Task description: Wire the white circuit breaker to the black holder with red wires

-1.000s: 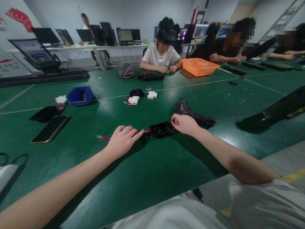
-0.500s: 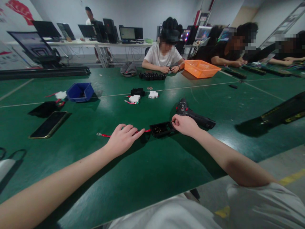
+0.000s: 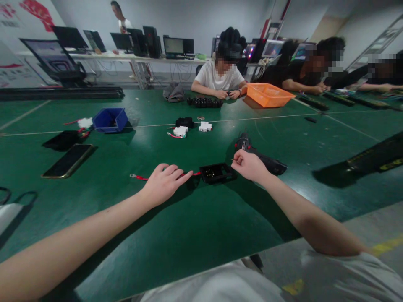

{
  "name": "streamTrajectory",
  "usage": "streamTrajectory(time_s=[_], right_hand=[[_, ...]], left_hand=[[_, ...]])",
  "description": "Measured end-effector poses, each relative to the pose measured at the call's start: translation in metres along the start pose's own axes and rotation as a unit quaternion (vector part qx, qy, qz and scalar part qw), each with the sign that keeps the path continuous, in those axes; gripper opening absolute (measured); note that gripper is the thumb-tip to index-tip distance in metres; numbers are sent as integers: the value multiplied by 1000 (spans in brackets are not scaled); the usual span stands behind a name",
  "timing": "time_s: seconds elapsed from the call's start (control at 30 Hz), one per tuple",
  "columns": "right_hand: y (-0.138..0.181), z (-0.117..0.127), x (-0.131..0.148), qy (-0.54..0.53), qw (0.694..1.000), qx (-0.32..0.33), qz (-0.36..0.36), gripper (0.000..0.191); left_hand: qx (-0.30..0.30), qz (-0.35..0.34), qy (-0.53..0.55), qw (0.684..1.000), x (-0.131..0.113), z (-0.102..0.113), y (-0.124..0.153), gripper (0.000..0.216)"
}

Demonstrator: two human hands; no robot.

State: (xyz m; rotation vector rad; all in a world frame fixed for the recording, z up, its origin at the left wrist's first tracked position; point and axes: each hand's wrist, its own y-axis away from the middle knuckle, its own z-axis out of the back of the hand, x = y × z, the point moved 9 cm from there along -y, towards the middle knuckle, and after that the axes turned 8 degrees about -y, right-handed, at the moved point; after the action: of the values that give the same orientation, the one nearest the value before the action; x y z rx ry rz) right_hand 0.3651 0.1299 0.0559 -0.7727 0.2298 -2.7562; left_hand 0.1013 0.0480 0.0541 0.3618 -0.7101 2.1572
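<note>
My left hand (image 3: pixel 165 183) lies on the green table (image 3: pixel 201 218) with its fingers stretched flat over a red wire (image 3: pixel 140 177) that ends in a ring lug at the left. Just right of it sits a small black tray (image 3: pixel 217 172) holding tiny parts. My right hand (image 3: pixel 250 164) hovers at the tray's right end, fingers pinched on a small thin piece I cannot make out. A black and red power screwdriver (image 3: pixel 258 153) lies behind that hand.
A phone (image 3: pixel 67 160) and a black pouch (image 3: pixel 63 140) lie at the left, with a blue bin (image 3: pixel 110 119) behind. White and black breaker parts (image 3: pixel 189 126) sit mid-table. A person works opposite beside an orange tray (image 3: pixel 267 95). Other people sit at the right.
My right hand has lifted slightly off the black tray's end with the small piece pinched. The view has shifted a little. My left hand stays on the wire.
</note>
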Motion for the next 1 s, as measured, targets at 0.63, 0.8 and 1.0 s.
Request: streamTrajectory(time_s=[0.63,0.8,1.0], right_hand=[[-6,-27,146,210,929,245,179,7],[-16,-41,168,334,871,284,221,11],[-16,-49,181,400,829,294,257,16]], left_hand=[[-32,33,28,999,3,4,6,39],[-66,51,49,995,4,7,7,35],[-67,61,25,996,4,5,8,34]])
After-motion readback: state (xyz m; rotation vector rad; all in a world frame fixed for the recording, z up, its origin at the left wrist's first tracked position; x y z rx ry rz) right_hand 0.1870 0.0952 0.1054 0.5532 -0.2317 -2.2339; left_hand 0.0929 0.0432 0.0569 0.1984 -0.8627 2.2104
